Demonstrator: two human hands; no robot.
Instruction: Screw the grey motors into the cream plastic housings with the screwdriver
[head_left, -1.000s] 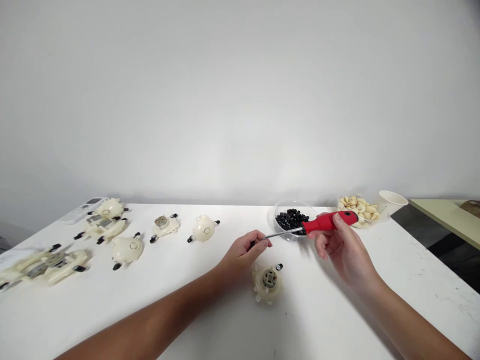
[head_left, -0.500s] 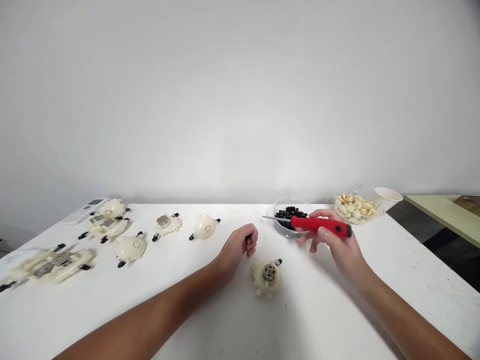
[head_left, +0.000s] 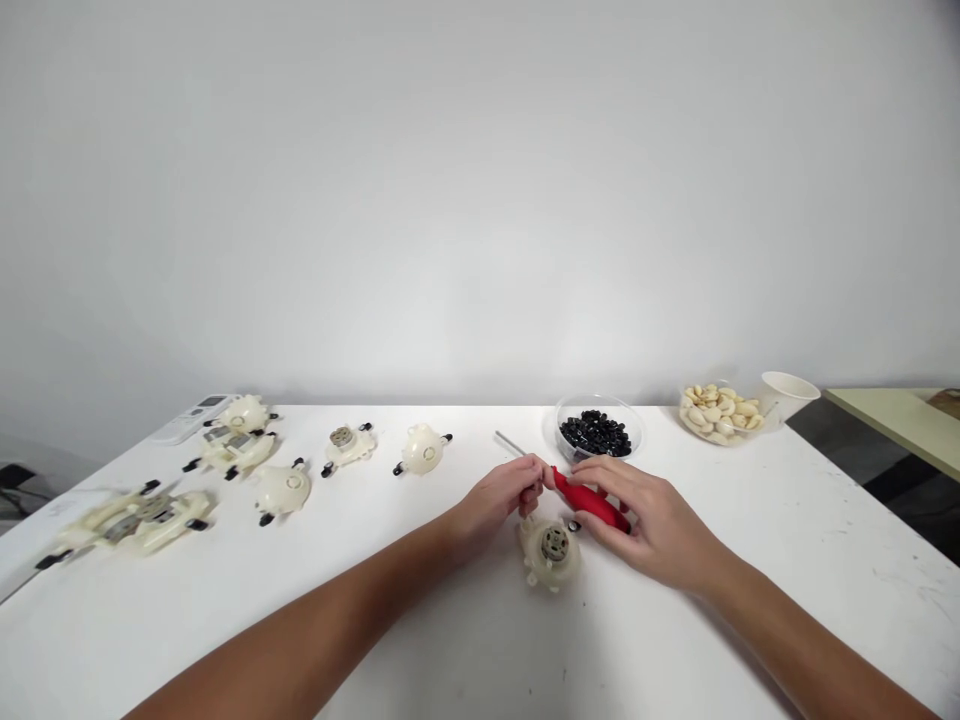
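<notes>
My right hand (head_left: 645,515) is closed around the red handle of a screwdriver (head_left: 589,498), its metal shaft pointing up and to the left. The fingers of my left hand (head_left: 502,495) are bent together where the shaft meets the handle. What lies inside them is hidden. Just below both hands, a cream plastic housing (head_left: 538,568) with a round metal motor (head_left: 555,544) set in it rests on the table. One small black cap (head_left: 574,526) sits on its upper right lug.
Behind my hands is a clear bowl (head_left: 561,448) of small black parts (head_left: 596,434). Farther right stand a clear container of cream pieces (head_left: 720,412) and a white cup (head_left: 787,395). Several similar housings (head_left: 282,490) lie left on the white table (head_left: 420,640), near a white remote (head_left: 196,416).
My right hand has brought the screwdriver left and down to my left hand. The left hand's fingers, earlier curled with a small black bit showing, now meet the shaft. The view has shifted slightly.
</notes>
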